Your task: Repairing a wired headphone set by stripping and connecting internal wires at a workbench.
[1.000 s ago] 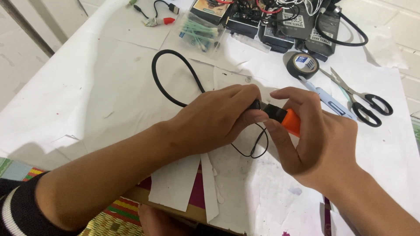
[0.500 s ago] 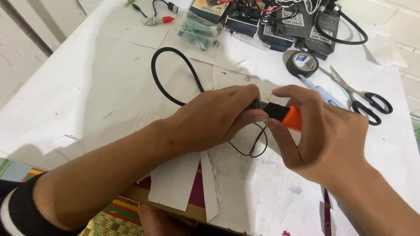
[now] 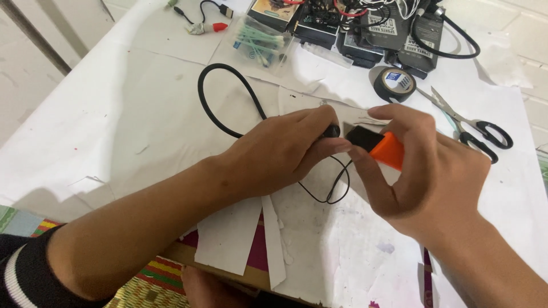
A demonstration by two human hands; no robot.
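Your left hand (image 3: 279, 157) is closed around the black plug (image 3: 331, 132) at the end of a black cable (image 3: 225, 117), which loops away to the left of that hand over the white surface (image 3: 103, 131). Your right hand (image 3: 425, 171) pinches an orange and black device (image 3: 379, 147), its black end just beside the plug (contact cannot be confirmed). Beyond your right hand lie a roll of black tape (image 3: 398, 84) and scissors (image 3: 471, 126). A thin wire (image 3: 337, 188) hangs below both hands.
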